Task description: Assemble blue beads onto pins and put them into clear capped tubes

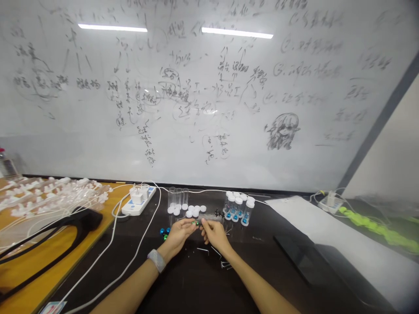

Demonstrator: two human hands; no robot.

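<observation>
My left hand [179,234] and my right hand [213,233] meet over the dark table [196,279], fingertips pinched together on a small green bead-like part [196,223]. The left wrist wears a grey band [156,260]. Blue and green beads [164,232] lie just left of the left hand. Behind the hands lie white caps [193,211] and empty clear vials [178,197]. To the right stand capped vials [238,209] with blue contents. Small metal hex keys [222,261] lie near my right forearm.
A white power strip [139,200] with cables sits at back left. A yellow table [49,257] at left holds white plastic parts and a black strap. A written-on whiteboard [209,96] fills the back. At right lie a white sheet [327,235], a dark flat device and green parts [376,226].
</observation>
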